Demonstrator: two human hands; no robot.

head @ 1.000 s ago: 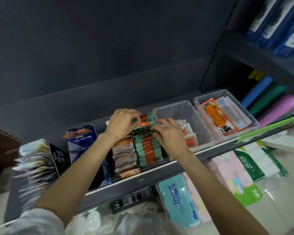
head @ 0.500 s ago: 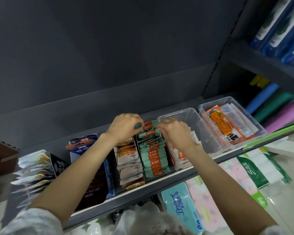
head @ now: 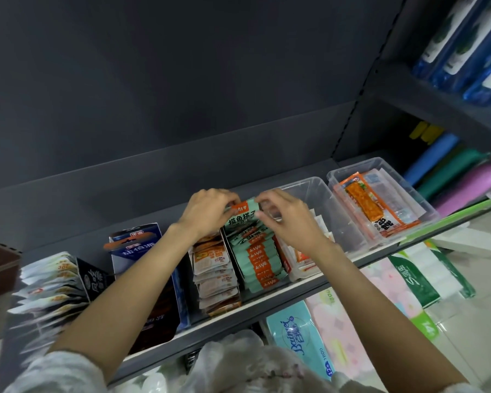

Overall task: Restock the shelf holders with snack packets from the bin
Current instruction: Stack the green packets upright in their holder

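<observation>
A row of green-and-orange snack packets [head: 260,256] stands in a holder on the dark shelf [head: 267,304]. My left hand [head: 207,212] and my right hand [head: 287,219] both pinch the rearmost green packet [head: 243,215] at its top corners, holding it upright at the back of the row. Beside it on the left is a holder of beige-and-orange packets [head: 216,276]. A clear bin [head: 335,205] with a few packets sits just right of my hands.
A second clear bin [head: 403,194] with orange packets stands at the far right. A blue carton holder [head: 142,251] and white sachets [head: 48,282] fill the shelf's left. Tissue packs [head: 298,336] lie below. A white plastic bag [head: 238,361] is near my chest.
Both hands have stayed at the back of the green row, now lifting the rear packet upright so its printed face shows. The camera has drifted slightly.
</observation>
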